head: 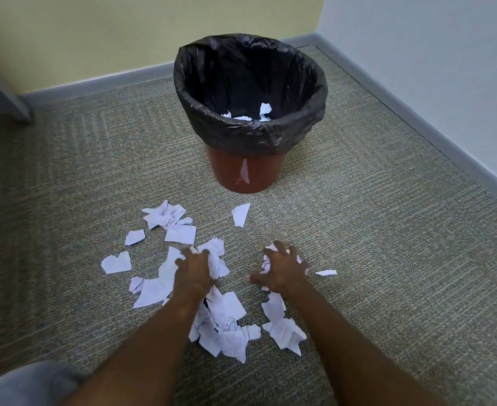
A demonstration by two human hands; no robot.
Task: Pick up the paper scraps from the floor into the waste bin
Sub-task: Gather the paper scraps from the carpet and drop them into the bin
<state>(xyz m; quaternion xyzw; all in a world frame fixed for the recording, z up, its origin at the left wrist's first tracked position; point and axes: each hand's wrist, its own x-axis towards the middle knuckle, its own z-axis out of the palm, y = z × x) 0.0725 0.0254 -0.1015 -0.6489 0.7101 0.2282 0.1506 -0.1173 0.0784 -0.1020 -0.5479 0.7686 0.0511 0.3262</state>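
Note:
A red waste bin with a black liner stands on the carpet ahead, with a few white scraps inside. Several torn white paper scraps lie scattered on the floor in front of it. My left hand presses down on the middle of the pile, its fingers curled around crumpled scraps. My right hand is to the right, fingers clawed over a small bunch of scraps. More scraps lie between my forearms.
Grey-green carpet covers the floor. Walls with a grey baseboard meet in a corner behind and right of the bin. A grey furniture leg slants at the far left. My knee shows at the bottom left.

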